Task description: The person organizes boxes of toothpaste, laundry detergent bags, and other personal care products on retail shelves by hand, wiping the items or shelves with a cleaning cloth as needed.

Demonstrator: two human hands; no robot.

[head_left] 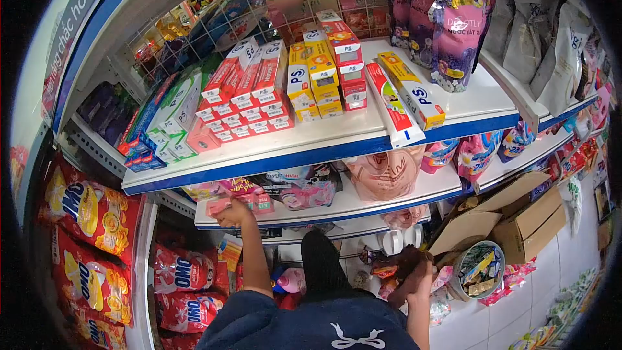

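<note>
My left hand reaches to the second shelf, its fingers closed at a pink box at the shelf's left end. Next to it stand a pink box and pink pouches. My right hand is low at the right, with its fingers round a dark brown thing that I cannot make out. On the top shelf are stacks of red toothpaste boxes, yellow boxes, green boxes and a red and white tube lying beside a yellow box.
Purple pouches stand at the top shelf's right. Red detergent bags fill the left side. On the floor at the right are open cardboard boxes and a bucket of packets. Another person is behind the wire grid.
</note>
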